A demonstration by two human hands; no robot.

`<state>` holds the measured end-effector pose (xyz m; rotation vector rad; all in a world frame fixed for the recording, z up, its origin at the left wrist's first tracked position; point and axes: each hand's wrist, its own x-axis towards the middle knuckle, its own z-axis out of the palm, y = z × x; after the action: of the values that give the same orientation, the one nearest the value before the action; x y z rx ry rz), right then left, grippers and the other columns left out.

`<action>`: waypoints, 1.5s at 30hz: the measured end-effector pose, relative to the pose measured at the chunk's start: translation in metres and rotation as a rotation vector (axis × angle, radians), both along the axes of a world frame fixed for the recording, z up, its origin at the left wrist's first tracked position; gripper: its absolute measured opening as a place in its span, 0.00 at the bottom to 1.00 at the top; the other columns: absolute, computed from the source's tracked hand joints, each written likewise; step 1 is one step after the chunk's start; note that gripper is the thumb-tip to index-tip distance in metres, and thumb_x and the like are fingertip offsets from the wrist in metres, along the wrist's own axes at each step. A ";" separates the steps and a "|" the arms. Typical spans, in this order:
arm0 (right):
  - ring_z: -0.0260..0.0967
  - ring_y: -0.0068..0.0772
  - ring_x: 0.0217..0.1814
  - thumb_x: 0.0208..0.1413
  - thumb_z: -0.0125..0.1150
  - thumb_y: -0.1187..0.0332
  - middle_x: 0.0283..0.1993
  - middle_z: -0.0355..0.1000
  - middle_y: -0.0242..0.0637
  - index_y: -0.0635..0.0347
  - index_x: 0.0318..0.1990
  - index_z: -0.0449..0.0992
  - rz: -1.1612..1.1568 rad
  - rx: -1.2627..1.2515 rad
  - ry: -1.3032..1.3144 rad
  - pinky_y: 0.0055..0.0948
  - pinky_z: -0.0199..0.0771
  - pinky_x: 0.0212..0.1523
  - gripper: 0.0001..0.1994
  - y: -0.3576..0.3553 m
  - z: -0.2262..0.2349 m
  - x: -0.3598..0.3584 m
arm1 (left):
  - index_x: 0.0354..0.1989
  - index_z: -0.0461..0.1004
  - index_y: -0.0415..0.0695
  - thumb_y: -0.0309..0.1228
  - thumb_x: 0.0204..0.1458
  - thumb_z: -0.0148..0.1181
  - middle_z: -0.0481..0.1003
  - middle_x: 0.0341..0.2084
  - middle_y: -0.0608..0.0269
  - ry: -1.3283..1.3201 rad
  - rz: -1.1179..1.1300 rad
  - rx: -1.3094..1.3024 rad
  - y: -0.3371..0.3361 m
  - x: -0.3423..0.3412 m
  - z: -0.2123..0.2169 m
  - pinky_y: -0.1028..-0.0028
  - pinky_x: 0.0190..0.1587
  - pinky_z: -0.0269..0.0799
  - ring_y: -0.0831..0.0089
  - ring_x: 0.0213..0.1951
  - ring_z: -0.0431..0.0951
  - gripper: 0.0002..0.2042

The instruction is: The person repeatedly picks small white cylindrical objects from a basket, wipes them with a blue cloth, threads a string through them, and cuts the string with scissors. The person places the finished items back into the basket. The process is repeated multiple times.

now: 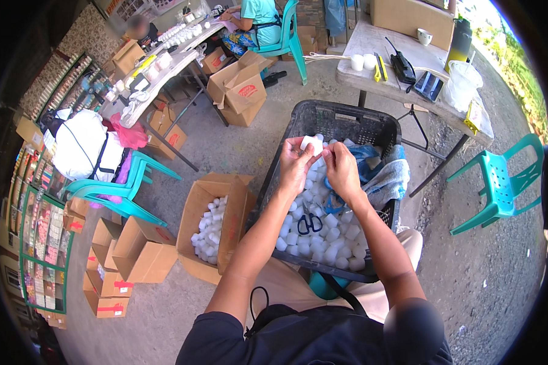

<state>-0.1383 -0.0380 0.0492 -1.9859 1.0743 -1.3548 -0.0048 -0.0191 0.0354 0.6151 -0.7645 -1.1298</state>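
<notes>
In my left hand (294, 167) I grip a small white cylinder-shaped piece (311, 145), held up above a black plastic crate (347, 108). My right hand (343, 171) is closed in a pinch right beside that piece; whatever lies between its fingertips is too small to make out. Many similar white pieces (329, 243) fill the crate under my hands. On top of them lies a pair of scissors with dark handles (309, 224). A blue and white cloth (391, 176) hangs over the crate's right side, near my right wrist.
Left of the crate stands an open cardboard box (206, 264) of white pieces, with more boxes (141, 252) beyond. A table (371, 45) holds a radio (402, 67) at back right. A green chair (499, 182) stands right. Another person (256, 24) sits at a far table.
</notes>
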 end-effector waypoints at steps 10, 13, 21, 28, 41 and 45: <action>0.69 0.42 0.23 0.55 0.58 0.71 0.24 0.71 0.45 0.67 0.32 0.71 0.101 0.185 -0.076 0.36 0.67 0.27 0.07 -0.001 0.003 -0.003 | 0.49 0.60 0.41 0.21 0.50 0.63 0.69 0.51 0.48 0.003 0.076 -0.104 0.000 -0.004 0.000 0.68 0.52 0.74 0.64 0.50 0.73 0.21; 0.67 0.36 0.23 0.52 0.62 0.73 0.24 0.71 0.43 0.67 0.32 0.72 0.112 0.172 -0.093 0.33 0.67 0.27 0.07 -0.001 0.006 -0.004 | 0.51 0.59 0.41 0.20 0.49 0.64 0.67 0.53 0.47 -0.019 0.089 -0.095 0.000 0.000 0.002 0.70 0.54 0.71 0.66 0.51 0.72 0.23; 0.68 0.41 0.29 0.51 0.62 0.74 0.30 0.68 0.44 0.64 0.34 0.74 0.043 -0.006 -0.054 0.35 0.67 0.30 0.05 -0.001 0.009 -0.008 | 0.50 0.62 0.40 0.21 0.48 0.66 0.69 0.48 0.53 -0.022 0.047 -0.098 0.000 -0.002 0.001 0.71 0.53 0.72 0.68 0.50 0.72 0.22; 0.69 0.26 0.25 0.51 0.66 0.75 0.32 0.72 0.39 0.65 0.34 0.70 0.301 0.293 -0.234 0.27 0.68 0.26 0.09 -0.014 0.004 -0.014 | 0.51 0.63 0.41 0.23 0.49 0.66 0.68 0.44 0.62 -0.022 -0.049 -0.137 0.003 0.000 0.007 0.73 0.50 0.73 0.70 0.47 0.73 0.23; 0.66 0.41 0.39 0.47 0.62 0.74 0.31 0.72 0.34 0.52 0.41 0.80 0.313 -0.274 0.124 0.34 0.66 0.43 0.12 -0.023 0.016 -0.037 | 0.49 0.68 0.38 0.38 0.57 0.41 0.75 0.34 0.59 -0.325 -0.360 0.106 0.002 0.017 -0.005 0.76 0.35 0.70 0.74 0.33 0.75 0.19; 0.67 0.41 0.36 0.46 0.63 0.75 0.30 0.71 0.36 0.58 0.31 0.77 0.208 -0.215 0.140 0.34 0.67 0.41 0.04 -0.018 0.011 -0.030 | 0.43 0.68 0.42 0.38 0.60 0.48 0.74 0.32 0.62 -0.382 -0.282 0.132 0.003 0.010 -0.002 0.79 0.33 0.69 0.77 0.30 0.74 0.12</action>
<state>-0.1680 -0.0563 0.0602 -2.3068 0.7800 -1.2798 0.0049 -0.0157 0.0338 0.8681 -1.1368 -1.3469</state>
